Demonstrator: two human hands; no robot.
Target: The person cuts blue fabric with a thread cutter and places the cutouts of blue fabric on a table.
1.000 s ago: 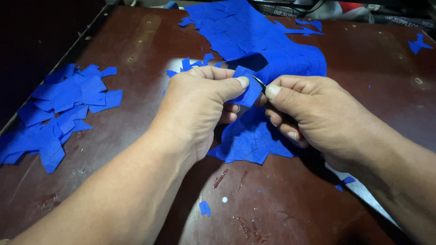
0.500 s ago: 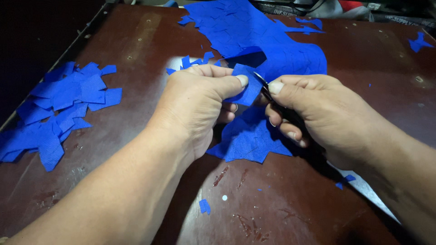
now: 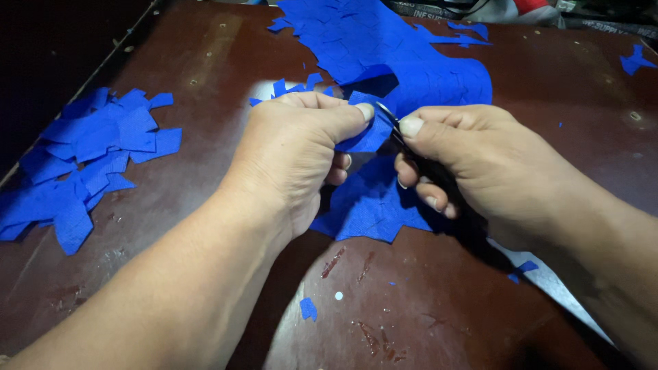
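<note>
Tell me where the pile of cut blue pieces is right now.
The pile of cut blue pieces lies at the far left of the head view, on the brown table, left of the left hand.

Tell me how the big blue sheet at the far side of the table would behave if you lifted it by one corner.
The big blue sheet would probably droop: it lies flat and looks thin, and the piece pinched by the left hand bends. It likely weighs little, like the scraps piled loosely at left. Its jagged cut edges suggest it may tear easily.
</note>
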